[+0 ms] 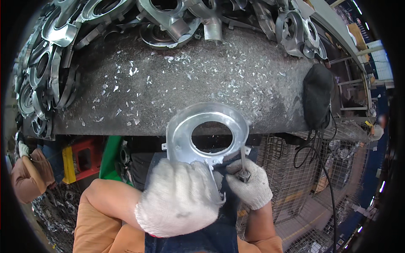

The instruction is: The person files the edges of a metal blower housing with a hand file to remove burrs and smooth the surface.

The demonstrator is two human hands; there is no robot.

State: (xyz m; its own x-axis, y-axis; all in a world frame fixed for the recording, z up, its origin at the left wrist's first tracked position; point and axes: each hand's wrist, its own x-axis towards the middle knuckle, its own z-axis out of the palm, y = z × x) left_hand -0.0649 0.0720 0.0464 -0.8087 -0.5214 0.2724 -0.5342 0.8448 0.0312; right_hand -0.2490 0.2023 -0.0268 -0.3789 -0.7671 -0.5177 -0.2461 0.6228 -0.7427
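Observation:
A silvery cast metal housing [181, 122], ring-shaped with a large round hole and a neck toward me, rests at the near edge of the dark bench. My left hand [179, 198], in a white knit glove, is closed over its neck. In my gloved right hand [249, 183] is a slim metal scraper-like tool [243, 160], its blade pointing up against the ring's right rim. The exact kind of tool is hard to make out. My left hand's fingertips are partly hidden behind the casting and glove.
Similar metal castings [164, 33] are heaped along the bench's far side and left end. Metal shavings [130, 69] litter the bench top [168, 90]. A black cloth bundle [317, 97] with a hanging cable [327, 168] sits at right, above wire cages [291, 189]. Another person's arm [33, 173] shows far left.

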